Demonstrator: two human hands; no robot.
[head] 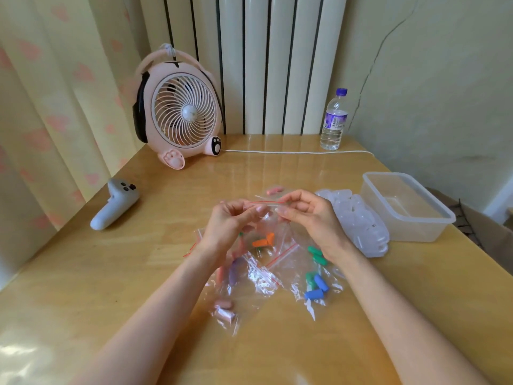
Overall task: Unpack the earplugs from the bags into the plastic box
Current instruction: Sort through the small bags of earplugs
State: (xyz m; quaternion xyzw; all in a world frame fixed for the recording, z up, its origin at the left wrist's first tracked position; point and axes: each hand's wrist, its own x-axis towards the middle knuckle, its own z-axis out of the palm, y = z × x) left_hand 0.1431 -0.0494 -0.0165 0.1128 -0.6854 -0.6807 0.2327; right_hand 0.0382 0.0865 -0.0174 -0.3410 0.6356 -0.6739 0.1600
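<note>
Over table [111,273], L hand [230,221] & R hand [311,215] pinch bag [268,219], zip edge [266,202] horiz.

1. Plastic box [433,229]: clear, rectangular, lidless, upright, right side of desk [111,287].
2. Raised bag [268,218]: clear, red zip seal stretched level, above the heap.
3. Zip bags [258,276]: clear, red-sealed, overlapping, mid-desk.
4. Earplugs [316,290]: foam, bagged; orange, green, blue, pink.

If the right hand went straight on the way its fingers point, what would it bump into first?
Probably the left hand: the right hand points leftward along the small bag both pinch, though depth is unclear.
</note>
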